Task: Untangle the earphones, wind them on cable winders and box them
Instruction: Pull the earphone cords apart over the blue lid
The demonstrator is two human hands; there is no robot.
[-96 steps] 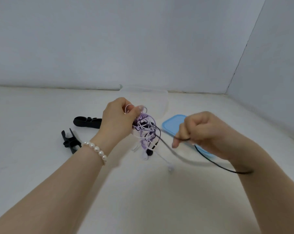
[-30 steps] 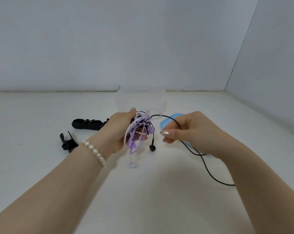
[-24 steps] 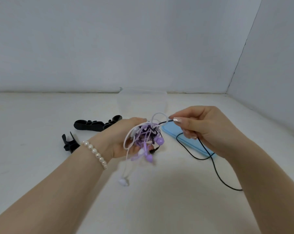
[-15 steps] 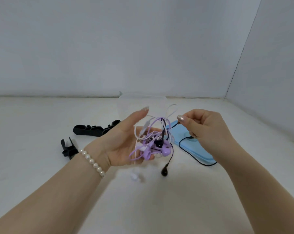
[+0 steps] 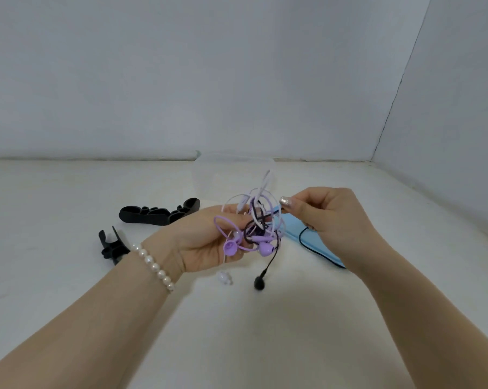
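A tangle of purple, white and black earphones (image 5: 254,226) lies in my left hand (image 5: 200,242), which is palm up with fingers curled around the bundle. A black earbud (image 5: 259,283) and a white earbud (image 5: 225,277) dangle below it. My right hand (image 5: 327,217) pinches the black cable at the tangle's right side; that cable (image 5: 307,242) trails under my wrist. Two black cable winders (image 5: 158,214) (image 5: 111,247) lie on the table to the left. A clear box (image 5: 234,169) stands behind the tangle, hard to make out.
A light blue lid (image 5: 296,237) lies flat on the white table under my right hand. White walls close in at the back and on the right, meeting at a corner (image 5: 377,147).
My left hand has turned palm up and curled around the tangle. My right hand moved from pulling the black cable out rightwards to pinching it close to the bundle. The black earbud now hangs lower.
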